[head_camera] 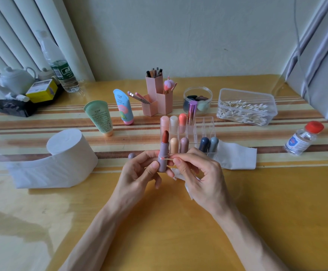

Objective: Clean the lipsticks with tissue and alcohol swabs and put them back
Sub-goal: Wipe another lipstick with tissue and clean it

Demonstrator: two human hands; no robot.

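Hands meet over a yellow striped bench [178,231], where a person holds an uncapped mauve lipstick [163,153] upright just in front of a clear acrylic organiser [206,124]. The left hand [137,175] grips the lower barrel, its fingers [155,165] curled round the case with the thumb across the front and the red bullet standing clear above them. The right hand [200,177] pinches a cotton swab [167,159] between thumb and forefinger, the stick lying level and its tip touching the lipstick's case at the collar. The other fingers of that hand curl loosely over a crumpled tissue [188,187] that shows white beneath the palm. A mauve cap [132,155] lies on the bench just behind the left hand. Capped lipsticks [184,144] in pink, white, coral, peach, mauve, navy and grey stand in the organiser's compartments, and a taller metallic purple one stands in the back row. A folded tissue sheet [237,156] lies beside the organiser on the right. An alcohol bottle [304,139] with a red cap stands farther right, and a clear box of cotton swabs [247,108] sits behind. A partly unrolled tissue roll [67,151] rests at the left.
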